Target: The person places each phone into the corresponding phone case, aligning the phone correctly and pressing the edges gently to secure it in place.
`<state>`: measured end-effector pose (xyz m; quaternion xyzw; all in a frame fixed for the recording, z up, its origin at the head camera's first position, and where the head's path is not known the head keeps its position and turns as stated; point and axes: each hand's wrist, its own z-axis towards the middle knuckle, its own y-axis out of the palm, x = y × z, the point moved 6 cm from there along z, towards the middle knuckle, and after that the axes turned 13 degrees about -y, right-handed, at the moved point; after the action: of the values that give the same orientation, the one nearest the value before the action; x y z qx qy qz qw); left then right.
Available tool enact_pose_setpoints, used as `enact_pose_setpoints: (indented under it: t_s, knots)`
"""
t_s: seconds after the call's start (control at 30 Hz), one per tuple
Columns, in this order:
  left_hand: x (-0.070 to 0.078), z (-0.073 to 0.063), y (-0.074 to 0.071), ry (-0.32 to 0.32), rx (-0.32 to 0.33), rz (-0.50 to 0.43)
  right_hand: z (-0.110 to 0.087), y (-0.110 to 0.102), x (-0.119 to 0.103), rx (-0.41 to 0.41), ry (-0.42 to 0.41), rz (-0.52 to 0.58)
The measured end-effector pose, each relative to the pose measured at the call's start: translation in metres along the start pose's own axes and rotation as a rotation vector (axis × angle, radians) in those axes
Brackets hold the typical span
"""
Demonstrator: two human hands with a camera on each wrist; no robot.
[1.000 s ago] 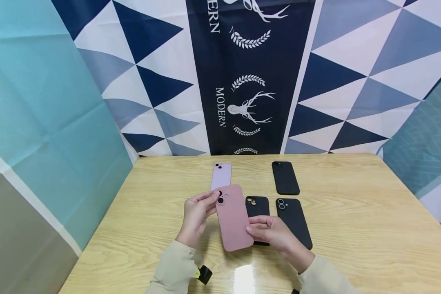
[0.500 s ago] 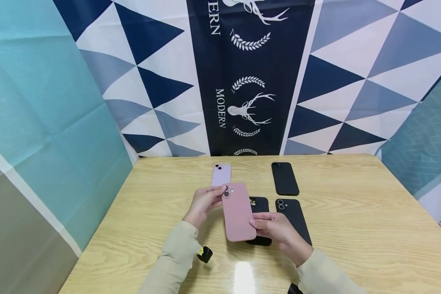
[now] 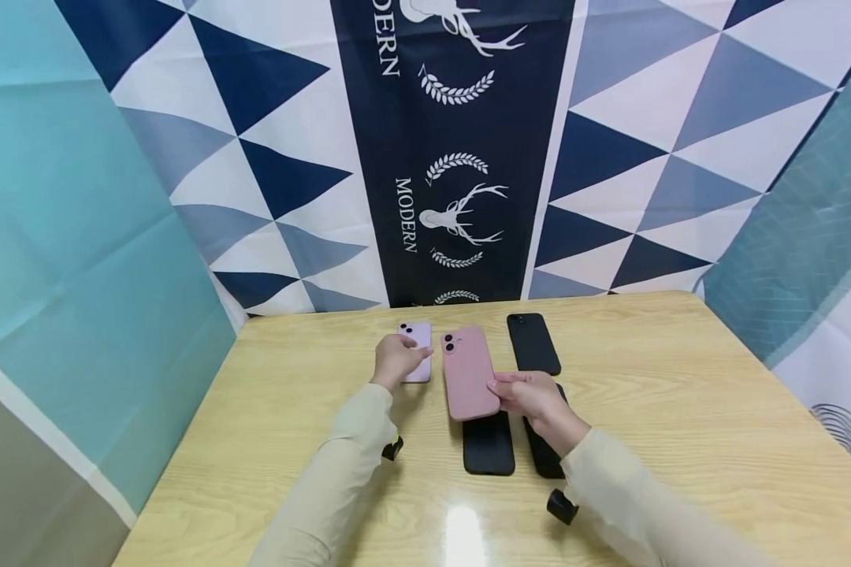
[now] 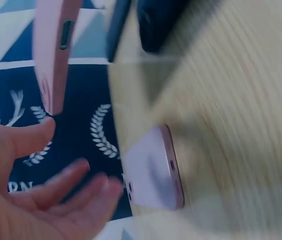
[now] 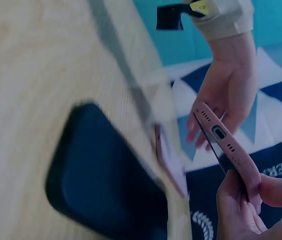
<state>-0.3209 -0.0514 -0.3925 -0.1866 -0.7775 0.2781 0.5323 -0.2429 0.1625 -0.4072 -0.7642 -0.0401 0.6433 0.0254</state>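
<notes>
Above the pale wood-grain table (image 3: 220, 472), pinching a matte pink, rounded-rectangular phone case (image 3: 466, 374) by its lower right edge between thumb and fingers of the right hand (image 3: 537, 399). Just to its left, hovering near a pale lilac, flat rectangular phone (image 3: 421, 372) on the wood with the left hand (image 3: 399, 359), loosely spread and holding nothing. Also lying flat: a black, phone-shaped slab (image 3: 488, 449) partly behind the pink case, a second black slab (image 3: 544, 455) partly hidden by the right hand, a third black slab (image 3: 534, 343) farther back.

Beige sleeves (image 3: 340, 465), black wrist cameras (image 3: 562, 507)
</notes>
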Motion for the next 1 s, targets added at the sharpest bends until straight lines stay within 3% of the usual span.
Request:
enact_pose_setpoints:
  t_s: [0.13,0.23,0.57,0.67,0.9,1.0]
  knots:
    - [-0.003,0.013,0.005,0.034,0.09,0.229,0.024,0.0,-0.001,0.051,0.005,-0.077]
    - [-0.003,0.021,0.012,0.03,0.123,0.348,0.042,0.001,-0.006,0.077,0.017,-0.132]
    - [0.0,0.029,0.038,0.103,0.128,0.645,0.089,-0.012,-0.009,0.176,0.075,-0.276]
    - [-0.004,0.029,0.04,0.102,0.129,0.643,0.096,-0.015,-0.007,0.186,0.079,-0.301]
    - [-0.012,0.028,0.036,0.015,0.098,0.407,0.109,-0.025,0.006,0.247,0.132,-0.222]
    - [-0.012,0.029,0.035,0.002,0.116,0.39,0.116,-0.028,0.013,0.232,0.153,-0.212]
